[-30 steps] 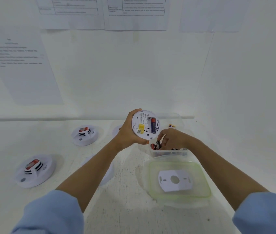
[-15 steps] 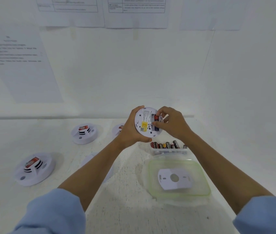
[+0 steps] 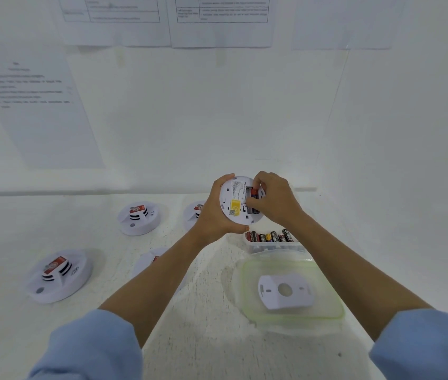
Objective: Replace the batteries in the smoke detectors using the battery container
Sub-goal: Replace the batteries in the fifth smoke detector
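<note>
Left: another detector lies on the table. Centre: the left hand grips the rim of the raised smoke detector, its back towards the camera. The right hand pinches a battery at its compartment. The open battery container stands just below them.

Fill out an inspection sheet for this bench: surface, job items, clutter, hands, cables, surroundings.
Surface: white table, mottled.
Job's things: held smoke detector, back toward the camera; battery at its compartment; open battery container holding spare batteries; on the table, far-left detector, near-left detector, detector behind the left hand, detector under the left forearm, the last two partly hidden.
Clutter: container lid with a mounting plate lying on it.
Hands: left hand grips the held detector's rim; right hand pinches the battery.
Cables: nothing seen.
Surroundings: white walls; printed sheets on them, text unreadable.
</note>
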### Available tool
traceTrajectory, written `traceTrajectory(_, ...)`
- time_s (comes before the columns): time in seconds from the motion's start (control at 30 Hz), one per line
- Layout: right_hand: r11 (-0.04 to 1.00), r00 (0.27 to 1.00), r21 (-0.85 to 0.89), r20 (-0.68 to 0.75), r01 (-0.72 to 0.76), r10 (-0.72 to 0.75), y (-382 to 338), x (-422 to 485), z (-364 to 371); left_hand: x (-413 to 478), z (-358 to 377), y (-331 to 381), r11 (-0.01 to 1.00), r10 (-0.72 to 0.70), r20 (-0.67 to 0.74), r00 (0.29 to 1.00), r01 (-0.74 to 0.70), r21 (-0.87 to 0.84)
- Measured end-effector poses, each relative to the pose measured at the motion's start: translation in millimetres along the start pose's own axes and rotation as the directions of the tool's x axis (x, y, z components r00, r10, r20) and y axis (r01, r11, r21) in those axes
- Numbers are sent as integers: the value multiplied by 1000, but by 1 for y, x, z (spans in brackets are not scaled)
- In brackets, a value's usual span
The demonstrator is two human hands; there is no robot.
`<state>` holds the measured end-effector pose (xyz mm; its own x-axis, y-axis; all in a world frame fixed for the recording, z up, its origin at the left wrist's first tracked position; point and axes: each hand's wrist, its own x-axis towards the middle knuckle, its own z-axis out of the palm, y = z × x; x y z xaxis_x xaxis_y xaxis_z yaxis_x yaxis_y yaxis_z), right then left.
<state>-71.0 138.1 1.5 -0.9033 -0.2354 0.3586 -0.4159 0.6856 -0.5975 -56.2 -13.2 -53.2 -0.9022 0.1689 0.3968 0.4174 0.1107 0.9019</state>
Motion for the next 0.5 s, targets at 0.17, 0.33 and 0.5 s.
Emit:
traceTrajectory(0.17, 1000, 1000, -2, -3, -30, 30, 1, 1, 2, -1, 1, -2, 1000, -6, 22, 1000, 6, -20)
traceTrajectory(0.33, 999, 999, -13, 1, -40, 40, 2, 0, 2, -1, 1, -4, 999, -9, 41, 999, 10, -36)
traceTrajectory(0.5, 999, 1000, -43, -2, -15, 15, 1, -1, 3, 0, -2, -5, 1000, -8, 34, 999, 9, -26)
